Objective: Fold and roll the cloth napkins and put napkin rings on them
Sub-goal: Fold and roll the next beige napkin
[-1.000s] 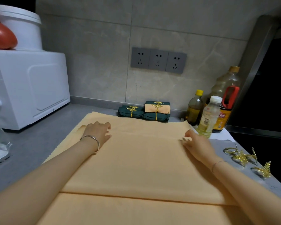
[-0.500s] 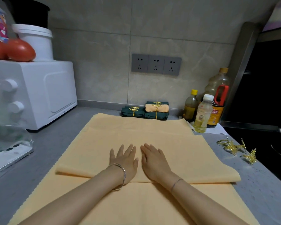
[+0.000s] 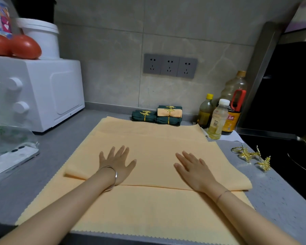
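Observation:
A large orange cloth napkin point(image 3: 154, 149) lies spread on the grey counter, with a wide folded band across its middle. My left hand point(image 3: 117, 163) lies flat on the left part of that fold, fingers spread. My right hand point(image 3: 193, 168) lies flat on the right part, palm down. Neither hand holds anything. Gold leaf-shaped napkin rings point(image 3: 251, 156) lie loose on the counter to the right of the napkin. Finished rolled napkins point(image 3: 157, 115), dark green and one orange, each with a gold ring, sit stacked at the back by the wall.
A white oven point(image 3: 42, 92) stands at the left with a white bucket point(image 3: 41, 38) and red items on top. A phone point(image 3: 12, 160) under clear plastic lies at the left. Several bottles point(image 3: 219, 117) stand at the back right. A black stove point(image 3: 290, 138) borders the right.
My hands went from the far corners to the middle of the fold and have now slid apart, left and right, along the folded band.

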The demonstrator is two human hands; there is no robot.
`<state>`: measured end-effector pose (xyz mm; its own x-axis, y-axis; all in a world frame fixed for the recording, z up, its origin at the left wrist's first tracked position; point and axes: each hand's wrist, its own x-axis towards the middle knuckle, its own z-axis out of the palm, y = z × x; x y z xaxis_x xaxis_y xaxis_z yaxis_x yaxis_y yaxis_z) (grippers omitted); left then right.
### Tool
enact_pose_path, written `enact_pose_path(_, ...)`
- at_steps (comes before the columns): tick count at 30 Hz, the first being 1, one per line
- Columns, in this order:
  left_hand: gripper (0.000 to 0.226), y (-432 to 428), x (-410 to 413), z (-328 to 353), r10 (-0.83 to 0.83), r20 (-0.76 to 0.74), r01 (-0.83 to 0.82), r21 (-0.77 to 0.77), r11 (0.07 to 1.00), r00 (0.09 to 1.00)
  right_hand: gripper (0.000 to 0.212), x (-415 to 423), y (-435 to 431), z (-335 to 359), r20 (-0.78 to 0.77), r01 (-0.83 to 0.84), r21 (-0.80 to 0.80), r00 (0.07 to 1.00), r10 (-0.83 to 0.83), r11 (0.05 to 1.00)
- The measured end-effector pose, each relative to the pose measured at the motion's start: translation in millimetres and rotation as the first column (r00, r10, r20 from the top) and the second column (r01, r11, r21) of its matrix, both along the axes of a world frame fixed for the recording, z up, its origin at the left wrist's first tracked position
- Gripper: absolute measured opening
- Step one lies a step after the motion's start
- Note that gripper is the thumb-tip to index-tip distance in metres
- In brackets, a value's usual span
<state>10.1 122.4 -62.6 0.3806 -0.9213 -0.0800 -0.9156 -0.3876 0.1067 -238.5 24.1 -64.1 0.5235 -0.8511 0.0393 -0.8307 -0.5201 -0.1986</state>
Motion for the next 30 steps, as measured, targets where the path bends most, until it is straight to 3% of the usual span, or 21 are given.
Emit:
enact_pose_path(12,0.067,17.6,51.6,1.3,0.098,-0.022,-0.098,-0.006,0.995,0.995,0.063,-87.3,-26.7,0.2,-0.010,0.206,0.019,0.979,-0.206,0.978)
enact_pose_path(18,0.063,27.3,63.8,8.8,0.150,-0.014,-0.149,0.018,0.989,0.989,0.054,-97.1,-29.6,7.9,-0.022,0.266,0.036,0.964,-0.265,0.963)
enact_pose_path(20,0.061,30.4,55.9,13.0,0.048,-0.018,-0.048,-0.017,0.999,0.999,0.049,-96.0,-23.3,13.4,0.065,0.215,0.045,0.974,-0.217,0.976)
enact_pose_path(23,0.069,37.5,34.4,23.6,-0.201,-0.107,0.192,-0.091,0.977,0.974,0.058,-84.1,1.6,28.0,0.174,-0.007,0.108,0.985,-0.012,0.994)
enact_pose_path(26,0.106,48.0,8.1,33.8,-0.354,-0.090,0.355,0.002,0.935,0.931,0.071,-70.1,25.7,35.9,0.010,-0.204,0.098,0.979,0.204,0.974)
enact_pose_path(30,0.105,54.4,-5.3,40.5,-0.428,0.065,0.417,0.135,0.899,0.901,0.063,-63.8,36.1,33.3,-0.161,-0.292,-0.020,0.945,0.285,0.956)
